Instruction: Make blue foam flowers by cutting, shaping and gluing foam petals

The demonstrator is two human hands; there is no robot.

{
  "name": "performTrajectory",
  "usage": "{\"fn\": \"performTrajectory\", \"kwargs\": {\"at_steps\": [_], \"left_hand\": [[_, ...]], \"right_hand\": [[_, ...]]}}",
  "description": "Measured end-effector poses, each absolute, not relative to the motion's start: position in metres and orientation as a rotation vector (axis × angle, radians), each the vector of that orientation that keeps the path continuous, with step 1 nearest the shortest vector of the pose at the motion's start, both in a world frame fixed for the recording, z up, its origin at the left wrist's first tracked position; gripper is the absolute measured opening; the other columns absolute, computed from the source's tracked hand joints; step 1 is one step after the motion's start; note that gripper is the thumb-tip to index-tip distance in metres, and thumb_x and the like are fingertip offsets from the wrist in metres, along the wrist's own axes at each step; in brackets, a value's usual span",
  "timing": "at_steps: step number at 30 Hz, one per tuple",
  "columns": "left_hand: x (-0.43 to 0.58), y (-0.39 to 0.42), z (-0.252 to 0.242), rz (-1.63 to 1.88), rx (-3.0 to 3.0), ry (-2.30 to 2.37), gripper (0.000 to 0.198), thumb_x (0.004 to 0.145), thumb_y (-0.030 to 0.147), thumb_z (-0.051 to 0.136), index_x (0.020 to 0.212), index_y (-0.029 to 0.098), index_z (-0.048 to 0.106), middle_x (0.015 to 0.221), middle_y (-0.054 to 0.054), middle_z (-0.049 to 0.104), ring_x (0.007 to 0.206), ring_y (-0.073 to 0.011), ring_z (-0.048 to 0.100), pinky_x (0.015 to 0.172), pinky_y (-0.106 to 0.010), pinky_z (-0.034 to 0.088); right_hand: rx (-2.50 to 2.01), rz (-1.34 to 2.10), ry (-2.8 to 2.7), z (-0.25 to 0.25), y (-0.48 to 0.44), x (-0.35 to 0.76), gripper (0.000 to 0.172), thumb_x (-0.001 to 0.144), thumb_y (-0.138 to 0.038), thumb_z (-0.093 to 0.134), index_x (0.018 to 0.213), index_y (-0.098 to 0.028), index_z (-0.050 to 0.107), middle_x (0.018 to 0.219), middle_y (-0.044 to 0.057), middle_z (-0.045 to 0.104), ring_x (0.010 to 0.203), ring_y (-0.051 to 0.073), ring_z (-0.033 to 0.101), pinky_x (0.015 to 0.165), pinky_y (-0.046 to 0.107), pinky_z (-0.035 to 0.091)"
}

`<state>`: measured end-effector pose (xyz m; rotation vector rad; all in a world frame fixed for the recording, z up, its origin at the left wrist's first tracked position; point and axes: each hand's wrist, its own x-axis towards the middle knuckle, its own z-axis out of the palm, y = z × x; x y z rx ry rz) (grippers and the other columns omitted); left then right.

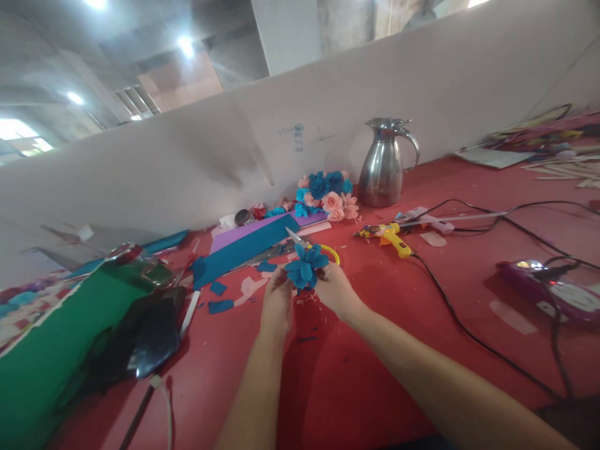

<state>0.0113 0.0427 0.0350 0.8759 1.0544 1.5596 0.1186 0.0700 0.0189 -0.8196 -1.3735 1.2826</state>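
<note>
Both my hands meet over the red table [384,350] around a blue foam flower [304,267]. My left hand [277,301] pinches the flower from the left, fingers closed on it. My right hand [334,287] is closed on yellow-handled scissors [313,245], whose blades point up and left just behind the flower; this hand also touches the flower's right side. Small blue foam scraps [220,297] lie on the table to the left of my hands.
A steel jug [384,164] stands by the white partition [187,162]. Finished blue and pink flowers [328,192] sit beside it. A yellow glue gun [392,237] with black cable lies right. Blue and purple foam sheets [248,240], green sheet [56,344] lie left.
</note>
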Motion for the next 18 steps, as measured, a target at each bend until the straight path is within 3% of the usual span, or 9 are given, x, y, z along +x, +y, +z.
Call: {"fn": "performTrajectory", "kwargs": {"at_steps": [9,18], "left_hand": [[0.01,0.043,0.034,1.531,0.812,1.016,0.012,0.058,0.024,0.076,0.068,0.019,0.07,0.069,0.0,0.068,0.063,-0.0116,0.055,0.061,-0.023,0.041],[0.009,0.044,0.034,1.582,0.739,0.952,0.013,0.054,0.024,0.078,0.058,0.019,0.066,0.06,0.003,0.064,0.055,-0.0081,0.051,0.057,-0.022,0.039]], "right_hand": [[-0.844,1.382,-1.34,0.031,0.067,0.122,0.008,0.07,-0.016,0.055,0.073,-0.019,0.062,0.065,-0.002,0.059,0.058,0.012,0.05,0.057,0.023,0.042],[-0.8,1.433,-1.345,0.031,0.065,0.122,0.008,0.072,-0.022,0.057,0.077,-0.02,0.063,0.067,-0.001,0.061,0.059,0.014,0.056,0.059,0.026,0.046]]}}
